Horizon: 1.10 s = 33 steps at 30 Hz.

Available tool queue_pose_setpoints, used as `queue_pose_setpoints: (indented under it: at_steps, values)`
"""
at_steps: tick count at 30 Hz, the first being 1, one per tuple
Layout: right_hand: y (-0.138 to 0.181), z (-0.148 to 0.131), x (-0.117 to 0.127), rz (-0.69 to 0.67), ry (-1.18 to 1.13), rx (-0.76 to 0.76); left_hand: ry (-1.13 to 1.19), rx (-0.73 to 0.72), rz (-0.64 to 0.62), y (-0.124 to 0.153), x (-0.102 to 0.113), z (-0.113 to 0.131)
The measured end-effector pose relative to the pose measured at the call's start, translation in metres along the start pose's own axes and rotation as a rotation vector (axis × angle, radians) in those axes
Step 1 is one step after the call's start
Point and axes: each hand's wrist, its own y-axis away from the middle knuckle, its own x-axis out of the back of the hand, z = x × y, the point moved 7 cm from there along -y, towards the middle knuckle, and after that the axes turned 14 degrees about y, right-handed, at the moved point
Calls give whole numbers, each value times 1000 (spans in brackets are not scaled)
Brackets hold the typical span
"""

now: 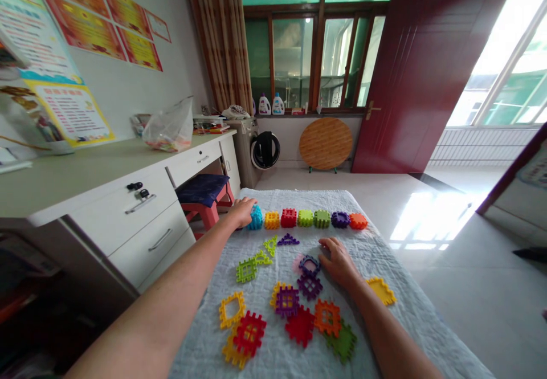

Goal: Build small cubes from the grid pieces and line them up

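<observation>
My left hand (pixel 244 211) is closed on the blue cube (pixel 256 218) at the left end of a row of cubes built from notched plastic panels. To its right in the row stand a yellow cube (pixel 272 220), a red cube (pixel 289 217) and several more, ending with an orange one (pixel 358 221). My right hand (pixel 337 258) rests on the cloth, fingers loosely apart and holding nothing, just right of a dark purple frame panel (pixel 309 265). Nearer to me lie loose panels, among them a red window panel (pixel 250 333) and an orange window panel (pixel 327 317).
A pale blue cloth (pixel 316 196) covers the work surface. Small green triangles (pixel 270 246) and a purple triangle (pixel 288 240) lie mid-cloth; a yellow panel (pixel 381 291) is beyond my right forearm. On the left are a white desk (pixel 145 219) and a stool (pixel 203 190).
</observation>
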Motion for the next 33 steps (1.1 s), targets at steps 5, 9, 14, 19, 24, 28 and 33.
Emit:
queue_pose_setpoints:
  at_steps: [5, 9, 14, 19, 24, 28, 33]
  values:
    - [0, -1, 1, -12, 4, -8, 23, -79, 80, 29, 17, 22]
    - [0, -1, 1, -27, 17, -14, 108, -156, 153, 79, 13, 37]
    - [0, -1, 0, -21, 29, -24, 230, -83, 222, 136, -7, 32]
    - [0, -1, -1, -8, 57, -28, 315, 18, 380, 159, -12, 16]
    - [0, 1, -3, -3, 51, -21, 421, 80, 494, 166, -17, -8]
    - [0, -1, 0, 10, 25, -17, 532, 189, 504, 170, -27, -29]
    - [4, -25, 17, 12, -60, 82, 545, 191, 477, 171, -30, -29]
